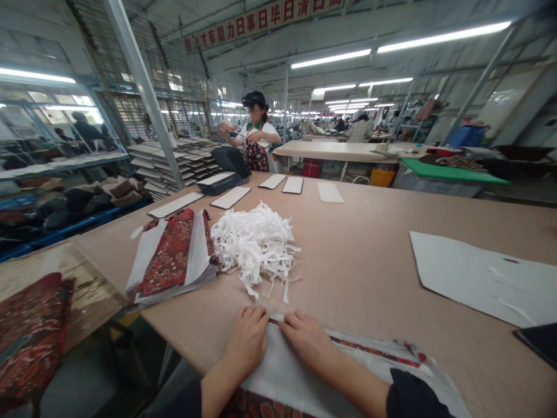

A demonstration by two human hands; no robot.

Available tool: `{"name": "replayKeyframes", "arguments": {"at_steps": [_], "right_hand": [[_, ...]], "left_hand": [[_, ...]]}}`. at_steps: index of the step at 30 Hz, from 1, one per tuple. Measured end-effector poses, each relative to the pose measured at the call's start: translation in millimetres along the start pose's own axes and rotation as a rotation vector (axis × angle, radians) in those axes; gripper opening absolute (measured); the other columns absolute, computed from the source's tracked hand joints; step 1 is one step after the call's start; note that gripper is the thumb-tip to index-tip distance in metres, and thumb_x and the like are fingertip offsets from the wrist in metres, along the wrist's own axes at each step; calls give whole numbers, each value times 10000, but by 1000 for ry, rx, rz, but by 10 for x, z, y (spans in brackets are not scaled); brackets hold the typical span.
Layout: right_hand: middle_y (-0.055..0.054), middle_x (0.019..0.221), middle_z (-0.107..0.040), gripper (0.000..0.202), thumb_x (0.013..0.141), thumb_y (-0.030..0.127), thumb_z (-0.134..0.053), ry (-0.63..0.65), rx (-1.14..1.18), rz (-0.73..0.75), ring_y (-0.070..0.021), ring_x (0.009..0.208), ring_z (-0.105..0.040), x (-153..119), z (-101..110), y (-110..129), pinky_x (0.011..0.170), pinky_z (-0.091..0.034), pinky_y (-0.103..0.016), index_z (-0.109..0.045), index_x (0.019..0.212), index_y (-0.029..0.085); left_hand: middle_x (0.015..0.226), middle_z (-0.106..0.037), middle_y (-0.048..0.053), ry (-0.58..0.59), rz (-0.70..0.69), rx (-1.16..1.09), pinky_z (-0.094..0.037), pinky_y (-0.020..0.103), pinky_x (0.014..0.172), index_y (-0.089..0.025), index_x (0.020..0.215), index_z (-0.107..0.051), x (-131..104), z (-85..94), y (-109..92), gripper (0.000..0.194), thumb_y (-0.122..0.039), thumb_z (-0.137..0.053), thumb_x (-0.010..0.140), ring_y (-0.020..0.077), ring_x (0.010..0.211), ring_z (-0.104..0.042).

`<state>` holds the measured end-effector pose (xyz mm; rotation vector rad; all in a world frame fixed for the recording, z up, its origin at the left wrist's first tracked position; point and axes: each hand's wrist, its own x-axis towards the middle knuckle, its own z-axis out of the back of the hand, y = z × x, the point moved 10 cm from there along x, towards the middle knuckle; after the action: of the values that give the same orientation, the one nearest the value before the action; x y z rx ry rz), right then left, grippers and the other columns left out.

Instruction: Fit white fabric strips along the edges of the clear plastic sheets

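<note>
A fabric panel [287, 368] with a pale grey backing lies at the table's near edge, and a strip of red and brown print shows along its far edge. My left hand [249, 332] grips that far edge with its fingers curled down. Close beside it, my right hand [307, 337] pinches the same edge, thumb and fingers together. Just beyond my hands sits a tangled heap of white strips [255, 241]. To its left is a stack of printed fabric pieces [172, 255] with grey backing. What lies under my fingertips is hidden.
Several white dark-edged panels [231, 197] lie along the far left of the brown table [361, 255]. A large white board [478, 273] is at right. More printed fabric [32, 331] hangs at left. A co-worker [256, 133] stands beyond the table, near stacked boards [174, 159].
</note>
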<state>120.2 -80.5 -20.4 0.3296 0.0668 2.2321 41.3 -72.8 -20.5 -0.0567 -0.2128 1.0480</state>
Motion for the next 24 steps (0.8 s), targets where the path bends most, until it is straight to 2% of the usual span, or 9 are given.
{"name": "replayKeyframes", "arguments": {"at_steps": [4,8,11,14,17,20,22,24], "right_hand": [[-38,866,-579,133,798,99,-523,-2,-159,-61,-182,799,-500,-477,75,-181,687,-368,-278,-572,899,170],[-32,852,-585,166,780,55,-505,48,-119,-234,-172,805,-510,-824,152,-552,697,-355,-258,-596,827,186],[-45,855,-592,182,781,68,-458,132,-5,-422,-173,826,-523,-933,203,-831,704,-353,-249,-602,795,179],[-62,863,-606,177,724,87,-463,193,152,-559,-174,832,-530,-915,259,-996,697,-352,-240,-598,811,160],[-55,823,-612,158,655,99,-485,248,245,-591,-166,781,-533,-876,314,-981,660,-346,-230,-592,750,166],[-57,840,-610,182,648,87,-451,203,255,-535,-168,814,-529,-950,504,-801,678,-343,-230,-582,741,172],[-62,859,-618,188,674,106,-439,221,265,-523,-177,819,-539,-1142,624,-668,680,-347,-240,-578,778,180],[-58,854,-633,157,696,166,-472,311,310,-552,-190,787,-560,-1421,693,-582,650,-355,-250,-575,809,202]], "left_hand": [[1143,-546,42,33,-34,-18,-197,395,1006,-198,1073,-534,54,11,-24,400,-97,-432,699,208,1074,-423],[1086,-575,35,81,2,-40,-238,377,981,-203,1033,-549,104,3,54,396,-78,-424,678,187,1028,-461],[1023,-598,36,75,32,-22,-272,382,959,-203,995,-563,162,59,45,338,-86,-417,713,185,1008,-482],[1105,-573,41,-7,-48,18,-257,425,978,-218,1044,-543,231,135,-189,304,-120,-403,793,195,1060,-468],[1162,-547,33,-76,-210,31,-246,456,986,-234,1097,-509,255,151,-567,293,-161,-419,828,208,1107,-440],[940,-610,8,-135,-323,27,-212,456,1003,-229,984,-548,190,229,-854,200,-161,-430,838,184,983,-499],[781,-590,-15,-169,-370,17,-198,445,1002,-227,841,-563,69,320,-960,155,-153,-427,844,158,840,-516],[738,-570,-17,-179,-449,15,-259,405,948,-222,779,-555,-134,361,-1044,133,-188,-446,848,147,750,-498]]}}
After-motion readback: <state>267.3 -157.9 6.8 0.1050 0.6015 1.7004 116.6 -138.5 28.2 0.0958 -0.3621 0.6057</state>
